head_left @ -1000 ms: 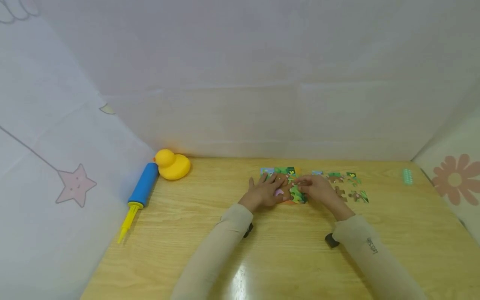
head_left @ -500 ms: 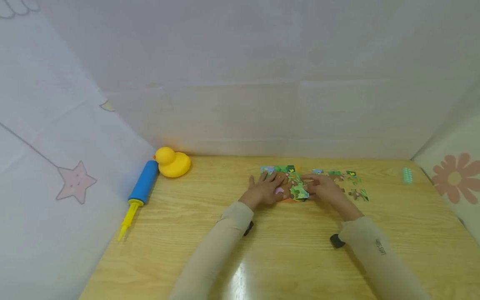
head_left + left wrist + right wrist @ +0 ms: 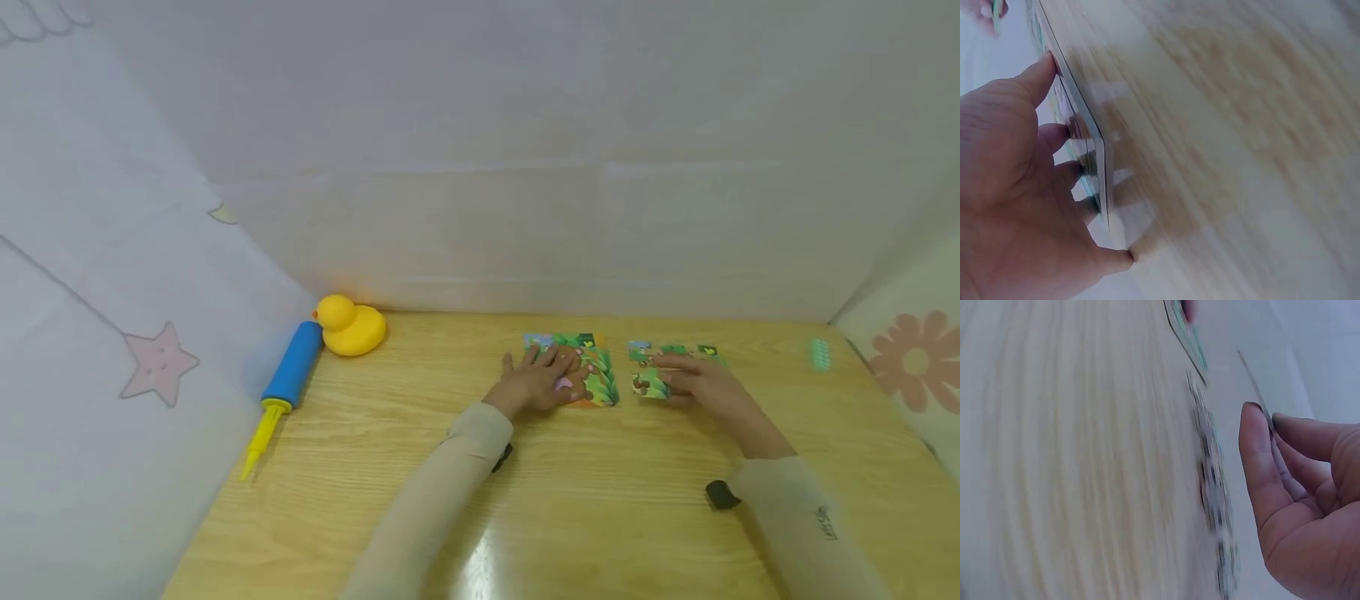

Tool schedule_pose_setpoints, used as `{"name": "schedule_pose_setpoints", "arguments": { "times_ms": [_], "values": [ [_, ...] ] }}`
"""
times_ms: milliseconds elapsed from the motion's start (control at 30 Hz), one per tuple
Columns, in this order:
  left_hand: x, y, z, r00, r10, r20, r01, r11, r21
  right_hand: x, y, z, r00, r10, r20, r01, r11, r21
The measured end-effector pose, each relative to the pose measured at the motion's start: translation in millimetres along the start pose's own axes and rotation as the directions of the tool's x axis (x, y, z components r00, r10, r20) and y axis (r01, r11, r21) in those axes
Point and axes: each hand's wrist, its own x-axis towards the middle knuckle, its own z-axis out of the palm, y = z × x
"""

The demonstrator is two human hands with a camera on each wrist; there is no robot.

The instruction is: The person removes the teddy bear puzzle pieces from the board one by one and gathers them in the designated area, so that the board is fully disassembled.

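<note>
While left grip [image 3: 531, 387] lies spread on puzzle [image 3: 602, 385], right grip [image 3: 703, 387] pinches thin piece [image 3: 649, 385], right of center; likely light, stiff; hold by edges.

Glare whitened the wooden tabletop [image 3: 600, 500] at six o'clock in the head view. Blur smeared the right wrist view's jigsaw pieces [image 3: 1215, 494].

Play nook | wood-grain table [image 3: 600, 517] | yellow duck [image 3: 354, 330] | pale sheeting [image 3: 480, 192] (star-printed)
</note>
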Motion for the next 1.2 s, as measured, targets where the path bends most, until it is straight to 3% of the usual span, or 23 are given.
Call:
{"name": "schedule_pose_setpoints", "arguments": {
  "times_ms": [100, 433, 567, 1000, 1200],
  "values": [
    [0.0, 1.4, 1.6, 1.0, 0.004, 0.006, -0.004, 1.0, -0.018, -16, 12, -17, 0.999, 0.029, -0.017, -0.03, 0.999, -0.02],
    [-2.5, 4.3, -1.1, 0.999, 0.031, 0.034, -0.03, 0.999, -0.026, -57, 52, -54, 0.991, 0.117, -0.073, -0.108, 0.987, 0.116],
    [-3.1, 4.5, -1.3, 0.999, 0.036, 0.041, -0.034, 0.999, -0.034, -66, 55, -57, 0.983, 0.159, -0.087, -0.149, 0.982, 0.113],
    [-1.8, 1.7, -2.5, 0.999, 0.019, 0.035, -0.018, 0.999, -0.046, -76, 48, -59, 0.984, 0.166, -0.07, -0.161, 0.984, 0.072],
    [-3.3, -0.5, -4.2, 0.999, 0.019, 0.027, -0.019, 1.0, -0.007, -79, 46, -58, 0.984, 0.165, -0.061, -0.161, 0.984, 0.076]
  ]
}}
